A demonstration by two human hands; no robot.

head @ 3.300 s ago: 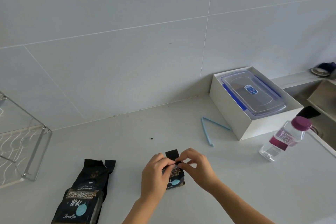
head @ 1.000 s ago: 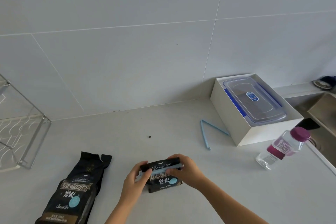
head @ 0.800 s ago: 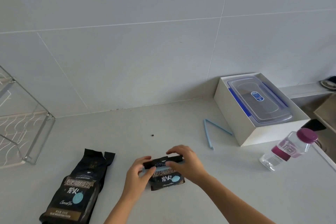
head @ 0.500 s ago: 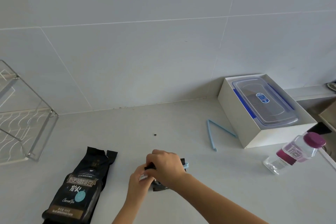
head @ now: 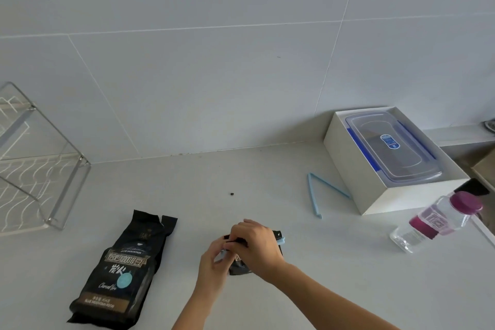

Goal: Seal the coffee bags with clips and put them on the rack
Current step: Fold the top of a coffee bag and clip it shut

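I see the counter [head: 267,169] with the wire rack [head: 40,169] at its left edge. A big coffee bag [head: 123,270] lies flat. My right hand [head: 257,246] and left hand [head: 214,262] pinch a small bag [head: 239,266] with a blue clip [head: 281,240]. A spare clip [head: 316,195] lies open near the box [head: 375,195].

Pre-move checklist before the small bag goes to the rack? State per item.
1. Clip on small coffee bag: a blue clip end sticks out past the right hand; fully snapped shut: cannot tell, hands cover it.
2. Grip: left hand and right hand both on the bag: ok.
3. Rack shelf free of items where visible: ok.
4. Path left to the rack: the large coffee bag lies on the counter between: not ok, lift over it.
5. Large bag sealed: not ok, no clip on it.
6. Spare clip open on counter: ok.
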